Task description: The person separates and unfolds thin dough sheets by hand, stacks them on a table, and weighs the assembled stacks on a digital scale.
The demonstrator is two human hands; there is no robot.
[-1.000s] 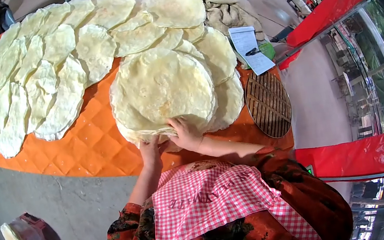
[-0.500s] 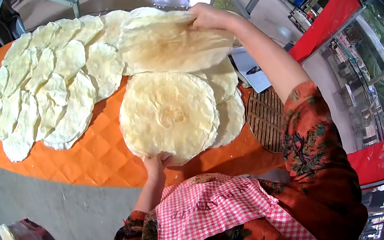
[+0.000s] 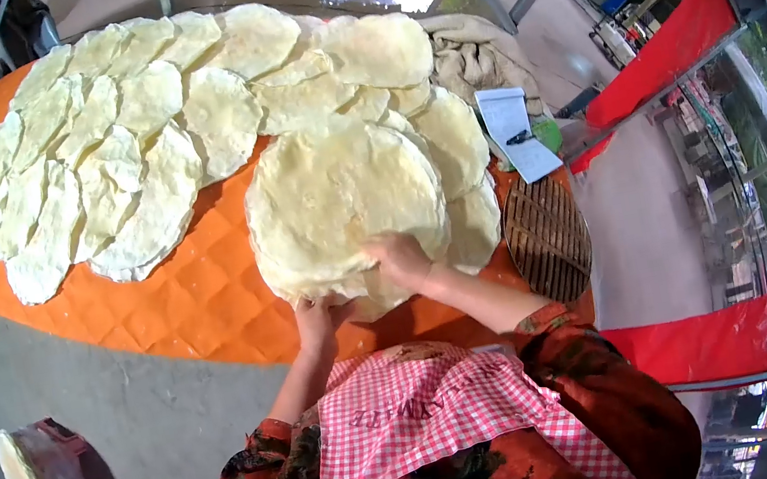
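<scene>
My checked apron point(image 3: 423, 415) and patterned sleeves occupy the foreground. Just beyond, my left hand point(image 3: 318, 319) pinches the near edge of the stack of flatbreads point(image 3: 346, 195), thumb and fingers closed on the rim. My right hand point(image 3: 397, 259) lies on the near part of the same stack, its fingers bent against the top sheet; whether they grip it I cannot tell. The stack rests on the orange cover point(image 3: 203, 315), partly over other sheets to its right. A round slatted board point(image 3: 548, 237) lies right of these, and beyond it an open notebook point(image 3: 516, 131) bears a pen point(image 3: 519, 138). Overlapping flatbreads point(image 3: 129, 170) spread to the left of the stack and behind it. A crumpled cloth point(image 3: 480, 56) lies at the far right, behind the notebook.
</scene>
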